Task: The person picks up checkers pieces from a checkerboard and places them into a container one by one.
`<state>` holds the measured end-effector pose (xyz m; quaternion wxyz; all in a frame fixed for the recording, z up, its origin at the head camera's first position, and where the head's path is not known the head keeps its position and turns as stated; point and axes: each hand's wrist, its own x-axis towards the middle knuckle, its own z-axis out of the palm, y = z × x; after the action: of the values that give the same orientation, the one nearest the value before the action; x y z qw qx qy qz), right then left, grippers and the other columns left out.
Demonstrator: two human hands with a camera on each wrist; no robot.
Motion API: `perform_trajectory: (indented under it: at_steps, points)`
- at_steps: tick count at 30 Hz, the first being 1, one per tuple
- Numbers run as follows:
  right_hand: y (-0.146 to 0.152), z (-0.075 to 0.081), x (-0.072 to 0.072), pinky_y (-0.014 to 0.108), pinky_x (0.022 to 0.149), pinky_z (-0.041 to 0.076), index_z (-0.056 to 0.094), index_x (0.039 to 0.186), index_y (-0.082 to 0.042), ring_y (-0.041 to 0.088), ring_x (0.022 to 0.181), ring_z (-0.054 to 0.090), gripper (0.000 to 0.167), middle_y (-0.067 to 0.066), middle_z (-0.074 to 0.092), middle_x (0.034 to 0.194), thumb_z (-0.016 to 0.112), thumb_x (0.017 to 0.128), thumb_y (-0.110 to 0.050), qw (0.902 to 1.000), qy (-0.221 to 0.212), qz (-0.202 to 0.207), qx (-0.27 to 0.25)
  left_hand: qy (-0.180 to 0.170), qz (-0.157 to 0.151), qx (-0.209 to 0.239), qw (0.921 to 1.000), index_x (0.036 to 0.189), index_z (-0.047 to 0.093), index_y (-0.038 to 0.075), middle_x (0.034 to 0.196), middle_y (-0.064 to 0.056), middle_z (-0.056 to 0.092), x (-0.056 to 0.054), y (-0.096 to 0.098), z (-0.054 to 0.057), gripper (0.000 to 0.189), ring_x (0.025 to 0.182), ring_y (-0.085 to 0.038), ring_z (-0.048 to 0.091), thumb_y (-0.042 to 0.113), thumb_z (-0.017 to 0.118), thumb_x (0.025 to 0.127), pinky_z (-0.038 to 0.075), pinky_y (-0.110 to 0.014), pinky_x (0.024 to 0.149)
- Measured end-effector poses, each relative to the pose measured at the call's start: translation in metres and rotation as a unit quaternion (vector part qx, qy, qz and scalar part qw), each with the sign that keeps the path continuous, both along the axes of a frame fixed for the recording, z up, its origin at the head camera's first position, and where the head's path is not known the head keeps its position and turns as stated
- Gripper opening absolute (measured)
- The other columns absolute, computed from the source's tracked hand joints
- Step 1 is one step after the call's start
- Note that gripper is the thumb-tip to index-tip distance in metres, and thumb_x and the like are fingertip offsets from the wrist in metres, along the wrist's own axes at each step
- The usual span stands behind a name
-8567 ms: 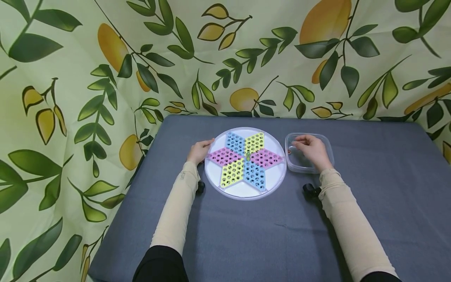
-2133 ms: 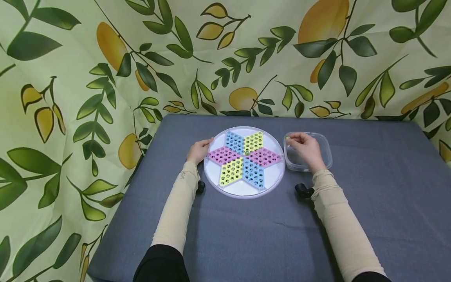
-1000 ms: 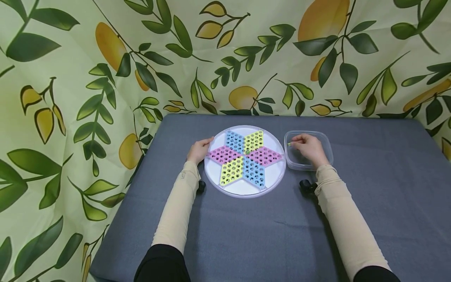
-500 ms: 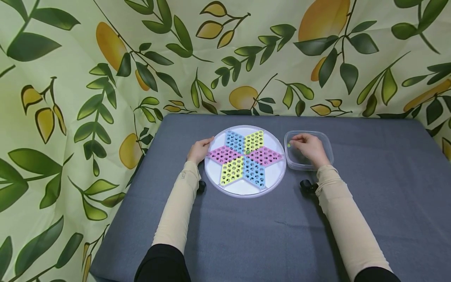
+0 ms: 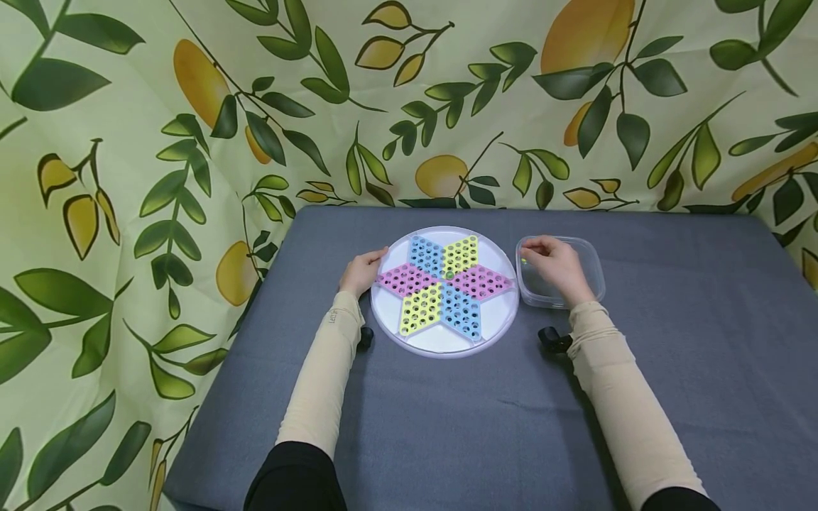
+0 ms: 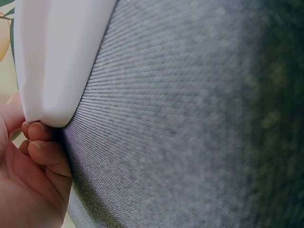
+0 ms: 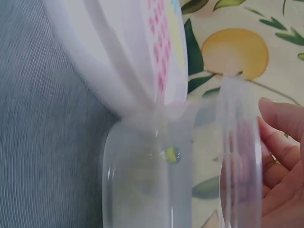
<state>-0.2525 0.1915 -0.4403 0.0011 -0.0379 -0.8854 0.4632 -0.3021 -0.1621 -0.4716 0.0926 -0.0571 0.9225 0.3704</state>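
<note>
A round white Chinese checkers board (image 5: 498,309) with a blue, yellow and pink star of holes lies on the table. My left hand (image 5: 359,273) grips its left rim; the left wrist view shows curled fingers (image 6: 50,154) under the edge. A green marble (image 5: 449,276) sits near the star's centre. Right of the board stands a clear plastic container (image 5: 596,280), close against it. Inside lies a yellow-green marble (image 7: 172,154), near the left wall. Over the container my right hand (image 5: 559,268) hovers, fingers loosely bent, nothing visible between thumb and fingertips.
Grey cloth covers the table (image 5: 434,426). A curtain (image 5: 383,106) printed with leaves and fruit hangs behind and to the left. Black wrist devices sit under both wrists, the right one (image 5: 553,341) just above the cloth.
The right hand lowered a yellow-green marble into the container, let go and rose slightly. A second marble seen at the board's centre 8.6 seconds ago is gone. The left hand stays put.
</note>
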Motion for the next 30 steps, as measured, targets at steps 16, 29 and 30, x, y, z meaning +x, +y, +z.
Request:
perform_trajectory:
  at_steps: [16,29,30]
  points:
    - [-0.04,0.0,0.0,0.024,0.07,0.045,0.065,0.11,-0.013,0.015,0.088,0.054,0.042,0.006,0.063,0.099,0.058,0.088,-0.047,0.996,0.071,-0.007,-0.054,-0.011,-0.002,0.008,0.9999,0.135,0.047,0.036,0.145,0.0,0.044,-0.001,0.0,0.001,0.036,0.137,-0.023,0.037,0.035,0.039,0.1,0.029,-0.044,0.114]
    - [-0.084,-0.013,-0.003,0.027,0.076,0.048,0.065,0.105,-0.009,0.019,0.085,0.058,0.025,0.01,0.067,0.098,0.062,0.09,-0.028,0.9953,0.048,0.06,-0.057,-0.017,0.005,0.003,0.9998,0.135,0.047,0.038,0.146,0.001,0.043,0.0,0.001,0.002,0.036,0.138,-0.023,0.036,0.036,0.038,0.1,0.028,-0.045,0.114]
    - [-0.087,-0.014,-0.003,0.028,0.077,0.048,0.065,0.104,-0.008,0.02,0.087,0.059,0.023,0.01,0.067,0.098,0.061,0.09,-0.026,0.9957,0.045,0.06,-0.054,-0.018,0.006,0.004,0.9998,0.135,0.047,0.038,0.146,0.001,0.043,0.0,0.001,0.002,0.036,0.138,-0.023,0.036,0.036,0.038,0.1,0.028,-0.045,0.114]
